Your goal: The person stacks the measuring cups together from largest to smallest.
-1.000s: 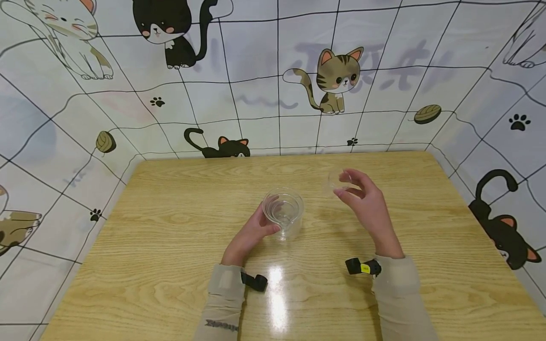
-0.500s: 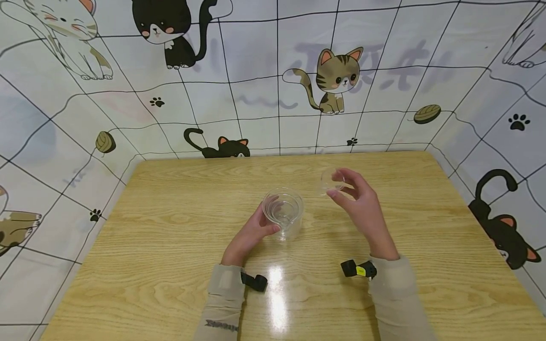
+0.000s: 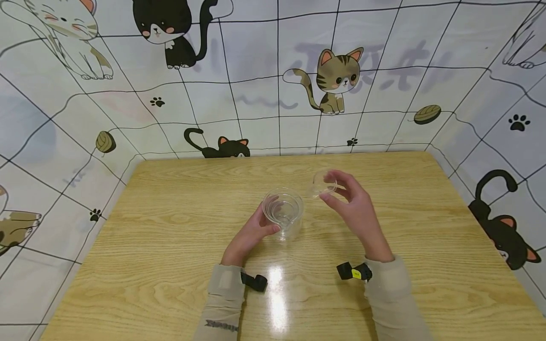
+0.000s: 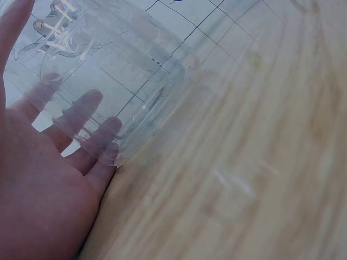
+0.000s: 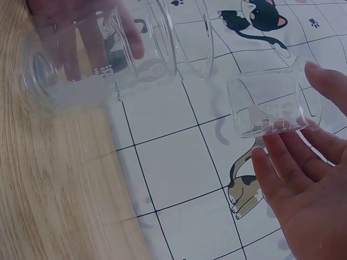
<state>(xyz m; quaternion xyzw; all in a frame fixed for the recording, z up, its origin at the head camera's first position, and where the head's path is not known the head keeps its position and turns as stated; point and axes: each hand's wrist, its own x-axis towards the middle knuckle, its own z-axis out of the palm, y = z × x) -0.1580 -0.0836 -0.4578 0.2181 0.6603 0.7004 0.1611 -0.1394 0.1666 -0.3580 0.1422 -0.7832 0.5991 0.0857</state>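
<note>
On the table stands a large clear glass beaker [image 3: 294, 228] with a smaller beaker nested inside; their several rims show as rings from above. My left hand [image 3: 249, 234] grips its left side, thumb toward me and fingers behind. Through the glass [image 4: 135, 76] in the left wrist view, those fingers show curving round the wall. To the right, my right hand [image 3: 356, 208] holds a small glass beaker [image 3: 321, 183] in the air between thumb and fingers. In the right wrist view this small beaker [image 5: 265, 103] has white printed marks and contains nothing visible.
The wood-grain table [image 3: 170, 274] reaches back to a cat-print sheet [image 3: 256, 99] that hangs behind and on both sides. Black straps with small devices sit at the left wrist [image 3: 254, 282] and right wrist [image 3: 355, 272].
My right hand has moved left with the small beaker, closer to the nested beakers. The left hand and the large beaker have stayed in place.
</note>
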